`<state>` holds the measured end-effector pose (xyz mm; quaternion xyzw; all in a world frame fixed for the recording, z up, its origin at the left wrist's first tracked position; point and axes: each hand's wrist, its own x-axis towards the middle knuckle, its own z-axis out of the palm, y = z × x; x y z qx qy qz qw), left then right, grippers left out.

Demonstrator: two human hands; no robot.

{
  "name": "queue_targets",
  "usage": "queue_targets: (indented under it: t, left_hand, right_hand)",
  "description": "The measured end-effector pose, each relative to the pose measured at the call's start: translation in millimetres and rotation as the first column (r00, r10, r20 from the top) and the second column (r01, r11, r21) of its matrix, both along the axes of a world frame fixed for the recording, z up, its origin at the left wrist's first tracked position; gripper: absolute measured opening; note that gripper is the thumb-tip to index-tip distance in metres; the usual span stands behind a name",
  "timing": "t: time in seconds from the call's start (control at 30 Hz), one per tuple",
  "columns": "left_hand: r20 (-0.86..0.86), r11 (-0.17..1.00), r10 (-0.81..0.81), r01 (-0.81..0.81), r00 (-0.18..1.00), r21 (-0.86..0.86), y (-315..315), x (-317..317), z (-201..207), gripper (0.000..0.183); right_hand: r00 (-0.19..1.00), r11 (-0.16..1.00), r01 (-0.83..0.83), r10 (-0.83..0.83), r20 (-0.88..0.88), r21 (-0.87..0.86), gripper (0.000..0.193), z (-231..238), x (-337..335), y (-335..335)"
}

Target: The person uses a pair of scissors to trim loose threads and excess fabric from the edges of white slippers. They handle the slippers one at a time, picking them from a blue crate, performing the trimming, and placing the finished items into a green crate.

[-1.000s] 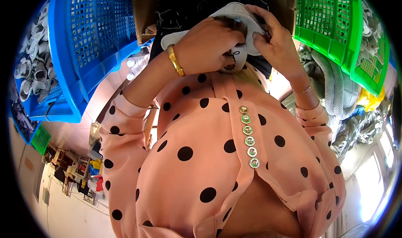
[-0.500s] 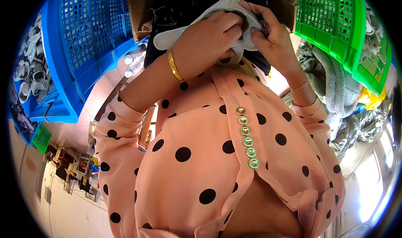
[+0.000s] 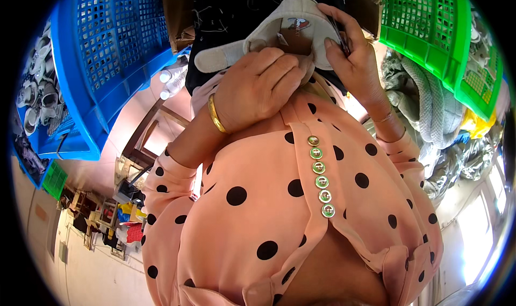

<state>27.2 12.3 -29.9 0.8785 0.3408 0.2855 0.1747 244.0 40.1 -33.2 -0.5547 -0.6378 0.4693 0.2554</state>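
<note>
A small whitish shoe (image 3: 263, 30) is held over my dark-covered lap, its opening facing up. Inside shows a tan insole (image 3: 296, 41) with a printed patch, and a pale strap (image 3: 212, 59) sticks out to the left. My left hand (image 3: 262, 80), wearing a gold bangle, is closed on the near part of the shoe with curled fingers; its fingertips are hidden. At the shoe's right side, my right hand (image 3: 355, 58) pinches the collar between thumb and fingers. A thin dark tool (image 3: 340, 33), mostly hidden, lies within that hand.
A blue plastic crate (image 3: 121, 42) stands at the left, with many small shoes (image 3: 40, 96) beyond it. On the right are a green crate (image 3: 424, 34) and a heap of grey fabric (image 3: 430, 104). Cardboard (image 3: 180, 15) borders the lap.
My left hand has come out of the shoe's opening and moved nearer my body, uncovering the insole. My right hand stays at the collar, slightly shifted.
</note>
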Motion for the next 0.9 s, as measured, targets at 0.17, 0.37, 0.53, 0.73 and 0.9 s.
queue_targets:
  t: [0.17, 0.37, 0.53, 0.73, 0.9]
  left_hand:
    - [0.094, 0.997, -0.023, 0.029, 0.995, -0.066, 0.0, -8.4, 1.3, 0.032]
    - [0.232, 0.995, 0.087, -0.096, 0.969, 0.029, 5.5, -34.7, 50.0, 0.033]
    - [0.263, 0.781, 0.411, -0.486, 0.873, 0.393, 38.3, -145.9, 133.5, 0.02]
    - [-0.288, 0.539, 0.806, -0.842, 0.517, -0.004, 71.1, -311.5, 125.3, 0.023]
    - [-0.809, 0.556, -0.017, -0.667, 0.587, -0.496, 137.6, -369.6, 27.2, 0.029]
  right_hand:
    - [0.998, 0.993, 0.05, -0.053, 0.024, 0.104, 0.037, -11.0, -7.6, -0.7]
    - [0.99, 0.988, 0.101, -0.112, -0.089, -0.117, 0.038, 0.5, 1.1, 15.8]
    - [0.741, 0.776, 0.631, -0.611, -0.28, -0.025, 0.029, 30.6, 134.0, 84.0]
    - [0.314, 0.718, 0.692, -0.398, -0.862, -0.079, 0.034, 116.1, 133.5, 110.3]
    - [0.557, 0.87, 0.416, -0.474, -0.682, -0.264, 0.046, 45.7, 9.6, 99.9]
